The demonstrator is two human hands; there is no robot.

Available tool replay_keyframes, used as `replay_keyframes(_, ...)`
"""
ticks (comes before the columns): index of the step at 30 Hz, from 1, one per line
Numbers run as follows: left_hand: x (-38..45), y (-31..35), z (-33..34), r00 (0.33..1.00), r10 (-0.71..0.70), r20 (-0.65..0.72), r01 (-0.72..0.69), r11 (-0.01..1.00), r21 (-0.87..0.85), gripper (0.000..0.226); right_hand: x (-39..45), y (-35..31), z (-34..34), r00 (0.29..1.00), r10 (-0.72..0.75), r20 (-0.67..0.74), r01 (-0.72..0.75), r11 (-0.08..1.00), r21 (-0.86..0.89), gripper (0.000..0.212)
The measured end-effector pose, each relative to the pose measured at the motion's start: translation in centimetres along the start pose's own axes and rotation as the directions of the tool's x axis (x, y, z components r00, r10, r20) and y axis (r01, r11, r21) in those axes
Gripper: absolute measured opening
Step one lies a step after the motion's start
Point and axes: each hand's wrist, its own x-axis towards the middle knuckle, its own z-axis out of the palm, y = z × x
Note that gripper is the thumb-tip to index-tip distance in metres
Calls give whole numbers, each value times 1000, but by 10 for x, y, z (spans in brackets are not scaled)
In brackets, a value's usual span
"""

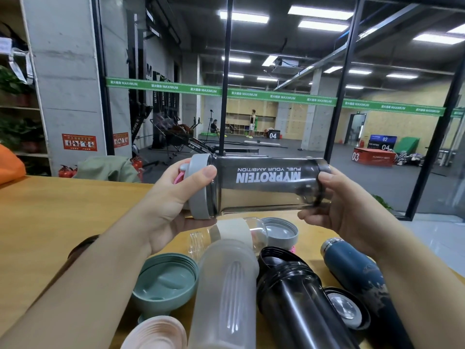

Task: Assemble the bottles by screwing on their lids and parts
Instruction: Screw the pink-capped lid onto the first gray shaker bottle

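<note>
- Left hand (176, 197) grips the grey lid (200, 186) of the shaker (266, 185).
- Right hand (344, 205) grips its base, above the desk (63, 210).

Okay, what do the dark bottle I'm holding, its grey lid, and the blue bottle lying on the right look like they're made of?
Dark smoky shaker bottle: likely glossy translucent plastic; the background shows through it.
Grey screw lid: matte opaque plastic, by its even dull surface.
Dark blue bottle: probably painted metal; its neck ring looks silvery and the coating looks scuffed.
</note>
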Motion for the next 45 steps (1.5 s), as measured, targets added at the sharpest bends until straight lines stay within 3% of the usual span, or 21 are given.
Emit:
replay_keyframes(2, 0, 0, 1, 1000, 19, -12, -19, 1000, 12, 67, -1, 0, 3, 998, 45, -47, -47, 998, -33, 35)
replay_keyframes(6, 0, 0, 1, 999, 52, -18, -50, 997, 54, 73, 1, 5, 6, 979, 163, -119, -174, 981, -89, 52)
replay_keyframes(13, -1, -1, 2, 998, 56, 15, -57, 995, 77, 72, 1, 5, 5, 953, 247, -178, -282, 937, -205, 77)
replay_keyframes(18, -2, -1, 1, 996, 83, 37, -86, 991, 106, 74, -1, 1, 5, 924, 355, -143, -379, 903, -204, 73)
replay_keyframes(22, -1, 1, 1, 998, 60, 13, -61, 993, 106, 74, 0, 5, 10, 941, 303, -151, -325, 933, -152, 72)
replay_keyframes(28, -3, 0, 6, 999, -27, -32, 30, 996, 80, 72, 9, 7, 19, 971, 131, -201, -162, 976, -147, 19)
replay_keyframes(31, -4, 3, 6, 997, -51, -59, 55, 996, 69, 70, 7, 11, 14, 994, 55, -92, -69, 984, -164, 40)
replay_keyframes(34, -6, 6, 4, 993, -90, -79, 94, 994, 51, 72, 6, 13, 8, 999, 33, 17, -32, 998, -55, 52)
replay_keyframes(41, -6, 8, 1, 991, -94, -100, 98, 994, 38, 73, 4, 14, -1, 997, -31, 69, 33, 999, -30, 75)
replay_keyframes(45, -6, 8, 2, 996, -62, -71, 66, 996, 60, 69, 4, 11, 0, 999, 20, 29, -18, 997, -70, 53)
